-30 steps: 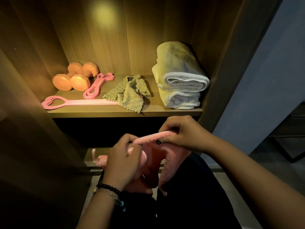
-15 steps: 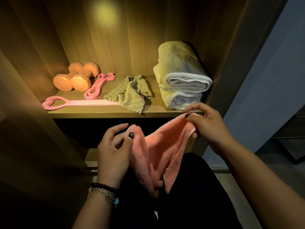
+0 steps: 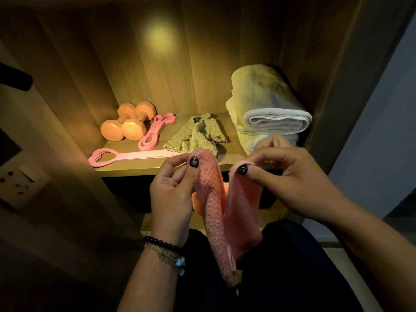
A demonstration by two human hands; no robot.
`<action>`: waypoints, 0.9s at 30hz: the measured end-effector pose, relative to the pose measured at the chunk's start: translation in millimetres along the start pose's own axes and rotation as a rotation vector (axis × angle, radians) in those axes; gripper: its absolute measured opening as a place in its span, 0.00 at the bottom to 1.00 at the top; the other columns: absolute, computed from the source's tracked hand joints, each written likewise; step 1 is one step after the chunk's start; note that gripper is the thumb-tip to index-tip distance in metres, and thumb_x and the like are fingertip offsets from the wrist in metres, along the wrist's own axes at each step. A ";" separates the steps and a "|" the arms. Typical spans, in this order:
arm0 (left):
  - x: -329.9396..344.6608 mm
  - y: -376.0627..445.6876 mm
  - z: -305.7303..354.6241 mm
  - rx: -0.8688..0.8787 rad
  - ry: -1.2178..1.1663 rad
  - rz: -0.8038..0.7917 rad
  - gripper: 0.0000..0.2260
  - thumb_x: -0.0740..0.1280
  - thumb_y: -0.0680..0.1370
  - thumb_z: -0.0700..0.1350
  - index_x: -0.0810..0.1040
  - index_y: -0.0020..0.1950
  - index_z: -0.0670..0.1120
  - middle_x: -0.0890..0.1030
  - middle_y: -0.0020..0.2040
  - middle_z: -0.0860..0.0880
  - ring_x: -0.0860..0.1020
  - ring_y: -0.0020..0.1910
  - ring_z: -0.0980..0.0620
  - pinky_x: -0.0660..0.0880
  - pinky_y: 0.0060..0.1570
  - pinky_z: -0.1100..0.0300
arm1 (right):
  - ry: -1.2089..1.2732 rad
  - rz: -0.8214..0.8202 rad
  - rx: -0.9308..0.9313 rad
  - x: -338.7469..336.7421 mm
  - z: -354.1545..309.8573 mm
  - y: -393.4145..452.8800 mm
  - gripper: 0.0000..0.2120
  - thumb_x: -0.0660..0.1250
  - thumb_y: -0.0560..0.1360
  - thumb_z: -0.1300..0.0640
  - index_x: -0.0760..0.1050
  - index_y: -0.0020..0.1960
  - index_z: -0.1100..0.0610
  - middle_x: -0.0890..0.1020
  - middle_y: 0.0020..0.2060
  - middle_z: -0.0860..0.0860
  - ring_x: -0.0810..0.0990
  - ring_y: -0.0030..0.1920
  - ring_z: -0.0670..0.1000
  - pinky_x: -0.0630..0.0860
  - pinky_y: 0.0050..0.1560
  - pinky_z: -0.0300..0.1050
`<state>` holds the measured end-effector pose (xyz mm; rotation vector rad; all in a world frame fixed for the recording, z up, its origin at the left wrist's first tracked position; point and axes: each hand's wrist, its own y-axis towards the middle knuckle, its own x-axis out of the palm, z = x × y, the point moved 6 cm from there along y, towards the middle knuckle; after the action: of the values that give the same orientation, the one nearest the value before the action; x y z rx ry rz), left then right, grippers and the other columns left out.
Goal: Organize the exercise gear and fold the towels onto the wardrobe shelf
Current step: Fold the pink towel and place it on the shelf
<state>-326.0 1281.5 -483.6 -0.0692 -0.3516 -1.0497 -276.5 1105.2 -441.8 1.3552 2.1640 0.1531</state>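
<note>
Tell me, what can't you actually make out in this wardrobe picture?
All from the head view:
- Lower white towel: mostly hidden behind the right hand.
- Pink cloth: bunched between both hands, its full shape unreadable; the left hand covers one edge.
- Long pink strap: its right end disappears under the olive cloth.
- Compartment under the shelf: too dark to see inside.
</note>
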 end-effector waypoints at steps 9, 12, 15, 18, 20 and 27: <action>34.6 -7.3 40.1 0.057 0.094 -0.303 0.11 0.67 0.70 0.44 0.78 0.51 0.45 0.85 0.43 0.45 0.83 0.38 0.50 0.80 0.38 0.57 | 0.242 0.092 0.069 3.6 -23.4 16.6 0.09 0.72 0.69 0.54 0.80 0.41 0.60 0.78 0.31 0.63 0.74 0.32 0.53 0.71 0.33 0.42; 35.8 -17.4 39.0 0.044 0.068 -0.354 0.10 0.65 0.72 0.44 0.78 0.52 0.45 0.85 0.42 0.43 0.83 0.39 0.49 0.80 0.38 0.57 | 0.254 0.146 0.062 4.7 -26.9 17.1 0.08 0.74 0.68 0.56 0.79 0.39 0.60 0.80 0.30 0.58 0.76 0.32 0.51 0.72 0.35 0.43; 33.2 -24.8 34.0 0.024 0.035 -0.357 0.10 0.65 0.71 0.44 0.79 0.51 0.47 0.85 0.40 0.44 0.83 0.39 0.50 0.81 0.39 0.60 | 0.285 0.158 0.034 8.2 -30.4 12.9 0.10 0.73 0.65 0.53 0.80 0.38 0.60 0.84 0.33 0.52 0.82 0.34 0.46 0.77 0.37 0.38; 29.5 -28.7 31.3 0.004 -0.019 -0.349 0.09 0.66 0.70 0.44 0.81 0.49 0.49 0.85 0.40 0.45 0.83 0.39 0.52 0.80 0.39 0.61 | 0.345 0.170 0.050 10.0 -29.2 8.9 0.08 0.73 0.66 0.55 0.80 0.38 0.60 0.84 0.33 0.54 0.82 0.33 0.46 0.78 0.35 0.36; 30.0 -31.6 32.1 0.008 -0.015 -0.362 0.11 0.69 0.69 0.43 0.81 0.50 0.49 0.85 0.43 0.45 0.84 0.42 0.51 0.80 0.40 0.62 | 0.385 0.196 0.058 10.0 -26.9 8.3 0.05 0.73 0.68 0.60 0.80 0.38 0.61 0.83 0.32 0.54 0.80 0.32 0.46 0.76 0.33 0.35; 29.2 -18.4 36.9 0.094 0.139 -0.189 0.07 0.69 0.69 0.39 0.80 0.47 0.42 0.85 0.40 0.48 0.83 0.39 0.54 0.81 0.42 0.60 | 0.402 0.195 0.113 18.3 -12.4 13.8 0.07 0.71 0.70 0.57 0.77 0.40 0.61 0.79 0.32 0.64 0.75 0.33 0.51 0.72 0.35 0.43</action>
<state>-338.0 1256.0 -441.6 0.1228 -0.2844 -1.2161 -278.0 1130.0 -433.6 1.7207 2.3873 0.4163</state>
